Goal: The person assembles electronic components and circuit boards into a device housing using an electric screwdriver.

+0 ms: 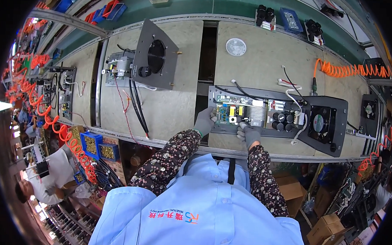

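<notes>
Left grip (205, 121): gloved fingers curled at the chassis's left end, just beside the board; how tightly closed, I cannot tell.
Right grip (250, 134): gloved fingers bent in at the board's near edge; cannot tell whether they pinch anything.
Board (222, 120): on the chassis, between and just beyond both grips.
Chassis (268, 133): along the worktop's (271, 60) near edge.
Fan (322, 123): chassis's right end.
Dish (236, 47): toward the far edge.

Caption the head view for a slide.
Gloved left hand and right hand at a gray chassis carrying a circuit board, with a black fan to the right.
</notes>
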Available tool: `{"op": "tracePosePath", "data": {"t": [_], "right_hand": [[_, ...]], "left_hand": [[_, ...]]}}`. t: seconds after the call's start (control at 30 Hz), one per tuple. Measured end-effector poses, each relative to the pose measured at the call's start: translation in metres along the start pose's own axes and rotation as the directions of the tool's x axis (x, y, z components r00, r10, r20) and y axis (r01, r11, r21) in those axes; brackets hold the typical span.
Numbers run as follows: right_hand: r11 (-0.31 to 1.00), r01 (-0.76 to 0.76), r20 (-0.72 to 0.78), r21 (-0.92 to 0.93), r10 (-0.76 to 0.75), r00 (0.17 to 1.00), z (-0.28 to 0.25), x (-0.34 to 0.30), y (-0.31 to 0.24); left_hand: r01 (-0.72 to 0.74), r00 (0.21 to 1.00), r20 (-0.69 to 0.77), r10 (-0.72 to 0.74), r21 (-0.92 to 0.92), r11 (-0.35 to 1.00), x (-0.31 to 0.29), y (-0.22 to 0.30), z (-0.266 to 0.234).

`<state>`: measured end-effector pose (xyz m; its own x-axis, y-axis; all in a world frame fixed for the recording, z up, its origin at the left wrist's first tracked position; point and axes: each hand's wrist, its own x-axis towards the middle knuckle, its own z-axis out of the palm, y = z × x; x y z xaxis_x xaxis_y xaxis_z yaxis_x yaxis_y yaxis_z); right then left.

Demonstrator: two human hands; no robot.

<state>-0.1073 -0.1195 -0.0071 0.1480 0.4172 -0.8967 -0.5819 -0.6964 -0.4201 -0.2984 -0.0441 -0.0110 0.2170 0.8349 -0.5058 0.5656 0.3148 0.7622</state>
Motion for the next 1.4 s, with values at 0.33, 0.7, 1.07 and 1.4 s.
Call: {"op": "tracePosePath", "data": {"t": [0.33,0.7,1.07,1.4], "right_hand": [[0.998,-0.018,-0.077,-0.053,0.014,0.997,0.01,-0.008,-0.009],[0.997,-0.036,-0.047,-0.065,0.033,0.998,0.007,0.011,0.0],[0.292,0.129,-0.139,-0.948,-0.741,0.658,0.023,-0.055,-0.136],[0.557,0.587,0.329,-0.588,-0.498,0.802,-0.043,-0.074,-0.107]], "left_hand": [[-0.102,0.994,-0.022,0.103,0.053,0.993,-0.001,-0.006,-0.002],[-0.169,0.985,-0.024,0.172,0.106,0.98,-0.008,0.004,-0.003],[-0.112,0.994,-0.017,0.112,0.022,0.993,-0.007,0.003,-0.003],[-0.246,0.916,-0.117,0.384,0.592,0.768,-0.063,0.091,-0.019]]}}
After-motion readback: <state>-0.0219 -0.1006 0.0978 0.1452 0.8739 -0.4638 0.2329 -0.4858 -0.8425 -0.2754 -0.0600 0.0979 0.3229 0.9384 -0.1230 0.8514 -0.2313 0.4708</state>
